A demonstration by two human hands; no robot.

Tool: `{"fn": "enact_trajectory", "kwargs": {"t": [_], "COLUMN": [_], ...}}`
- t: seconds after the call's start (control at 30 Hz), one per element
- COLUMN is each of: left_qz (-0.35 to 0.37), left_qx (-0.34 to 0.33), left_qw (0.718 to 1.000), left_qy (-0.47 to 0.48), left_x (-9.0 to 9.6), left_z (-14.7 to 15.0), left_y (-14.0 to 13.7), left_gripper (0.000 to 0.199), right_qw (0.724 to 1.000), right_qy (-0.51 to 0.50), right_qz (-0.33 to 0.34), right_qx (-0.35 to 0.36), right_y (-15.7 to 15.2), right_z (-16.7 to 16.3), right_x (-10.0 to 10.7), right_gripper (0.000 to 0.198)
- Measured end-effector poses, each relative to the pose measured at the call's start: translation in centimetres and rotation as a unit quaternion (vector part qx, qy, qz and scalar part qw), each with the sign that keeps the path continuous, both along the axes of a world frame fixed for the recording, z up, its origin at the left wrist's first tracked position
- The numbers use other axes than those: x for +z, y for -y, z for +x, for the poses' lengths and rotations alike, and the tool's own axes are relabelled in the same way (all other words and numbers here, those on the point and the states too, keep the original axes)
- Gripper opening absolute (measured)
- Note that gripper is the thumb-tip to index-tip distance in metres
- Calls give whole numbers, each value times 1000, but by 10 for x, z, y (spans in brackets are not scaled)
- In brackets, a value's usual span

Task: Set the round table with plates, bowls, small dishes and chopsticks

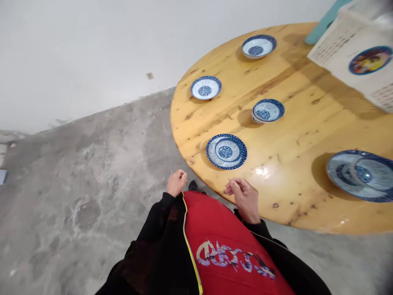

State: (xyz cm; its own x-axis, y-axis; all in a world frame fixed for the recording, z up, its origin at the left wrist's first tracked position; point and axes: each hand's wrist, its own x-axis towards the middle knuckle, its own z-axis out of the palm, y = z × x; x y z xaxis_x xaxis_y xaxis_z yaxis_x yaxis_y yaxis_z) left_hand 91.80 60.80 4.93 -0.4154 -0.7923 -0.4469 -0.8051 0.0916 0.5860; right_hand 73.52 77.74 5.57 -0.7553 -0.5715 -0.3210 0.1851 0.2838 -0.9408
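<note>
My left hand [176,182] hangs beside the table's edge, fingers curled into a loose fist with nothing in it. My right hand [243,197] hovers over the near edge of the round wooden table [307,131], fingers curled and empty. Closest to it is a blue-and-white plate with a smaller dish stacked on it [226,151]. Farther off sit a small bowl [267,110], a shallow dish [205,87] and another dish [258,46]. At the right edge a large blue plate [340,180] carries a bowl [376,172].
A white plastic basket [340,45] with a round colourful sticker stands at the table's far right, a teal object [325,20] behind it. Bare concrete floor [92,164] spreads to the left, a white wall beyond. My red apron and black sleeves fill the lower frame.
</note>
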Motion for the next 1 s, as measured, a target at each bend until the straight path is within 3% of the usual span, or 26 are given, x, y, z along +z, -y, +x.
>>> {"fn": "enact_trajectory", "kwargs": {"t": [0.13,0.23,0.33,0.47,0.67,0.87,1.0], "left_qz": [-13,-13,-19,-26,-24,-70,-74], "left_qx": [-51,-45,-42,-33,-72,-58,-78], "left_qw": [999,999,999,999,993,993,990], "left_qy": [-12,-4,8,-11,-87,-80,-91], "left_x": [-8,-9,-4,-2,-17,-17,-14], "left_z": [0,11,24,29,41,87,106], "left_y": [-41,-58,-60,-41,31,150,226], "left_gripper": [18,17,18,19,21,23,22], "right_qw": [1000,998,994,995,999,999,998], "right_qy": [22,44,53,45,14,29,41], "right_qz": [-3,-10,-16,-15,-15,-27,-38], "right_qx": [13,54,93,91,44,29,17], "right_y": [-8,-5,2,14,66,175,241], "right_z": [8,21,35,42,56,102,129], "right_x": [-7,-10,-10,-6,-8,-7,-1], "right_gripper": [51,50,50,52,57,59,50]}}
